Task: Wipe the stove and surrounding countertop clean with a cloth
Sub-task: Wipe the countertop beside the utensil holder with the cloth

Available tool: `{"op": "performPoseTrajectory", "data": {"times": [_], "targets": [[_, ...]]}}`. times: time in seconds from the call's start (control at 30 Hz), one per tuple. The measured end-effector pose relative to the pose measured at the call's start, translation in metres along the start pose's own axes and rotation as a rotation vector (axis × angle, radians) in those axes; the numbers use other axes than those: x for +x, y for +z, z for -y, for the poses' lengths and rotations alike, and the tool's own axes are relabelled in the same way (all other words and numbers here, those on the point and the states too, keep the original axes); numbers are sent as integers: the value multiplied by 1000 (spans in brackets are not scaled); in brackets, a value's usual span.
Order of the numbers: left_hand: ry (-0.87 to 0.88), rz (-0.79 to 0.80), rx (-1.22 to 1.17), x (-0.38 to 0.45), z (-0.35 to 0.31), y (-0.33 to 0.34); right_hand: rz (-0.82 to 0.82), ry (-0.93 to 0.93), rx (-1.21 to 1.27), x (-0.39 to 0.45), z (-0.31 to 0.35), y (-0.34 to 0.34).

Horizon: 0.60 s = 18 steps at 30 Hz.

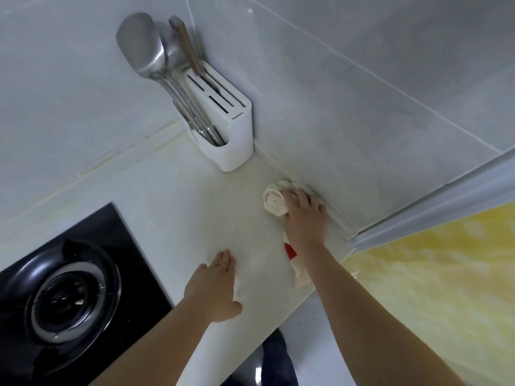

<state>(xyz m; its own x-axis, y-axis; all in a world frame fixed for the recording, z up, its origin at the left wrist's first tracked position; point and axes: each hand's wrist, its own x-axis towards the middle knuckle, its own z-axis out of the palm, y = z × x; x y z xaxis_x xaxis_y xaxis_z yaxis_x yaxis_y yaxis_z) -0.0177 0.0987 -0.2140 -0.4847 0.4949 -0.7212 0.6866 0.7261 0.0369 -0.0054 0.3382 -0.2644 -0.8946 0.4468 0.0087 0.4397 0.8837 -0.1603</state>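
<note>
Cloth (274, 200), bunched at 2 o'clock on the pale countertop (178, 207) against the wall, is gripped by the right hand (305, 215), while the left hand (216, 285) rests flat, fingers straight, beside the stove (64, 288) at 8 o'clock.

Pale countertop (172, 207): black stove (92, 246), white utensil holder (234, 146), cloth (274, 201).

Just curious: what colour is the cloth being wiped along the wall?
Cream-white cloth with a red patch; head view.

Grey tiled walls (362, 112) meet in the corner ahead of me, w/ white knife block (234, 135) there; yellow floor (432, 288) at right.
</note>
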Motion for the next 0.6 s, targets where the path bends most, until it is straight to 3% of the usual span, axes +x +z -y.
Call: {"op": "performPoseTrajectory", "data": {"times": [0.17, 0.33, 0.43, 0.6], "targets": [[3, 25, 15, 1, 4, 3, -120, 116, 116, -79, -49, 6], [73, -33, 73, -1, 15, 10, -148, 231, 216, -113, -33, 7], [114, -84, 49, -5, 29, 14, -111, 172, 217, -127, 3, 9], [-6, -230, 54, -23, 53, 26, -86, 30, 230, -120, 34, 23]]}}
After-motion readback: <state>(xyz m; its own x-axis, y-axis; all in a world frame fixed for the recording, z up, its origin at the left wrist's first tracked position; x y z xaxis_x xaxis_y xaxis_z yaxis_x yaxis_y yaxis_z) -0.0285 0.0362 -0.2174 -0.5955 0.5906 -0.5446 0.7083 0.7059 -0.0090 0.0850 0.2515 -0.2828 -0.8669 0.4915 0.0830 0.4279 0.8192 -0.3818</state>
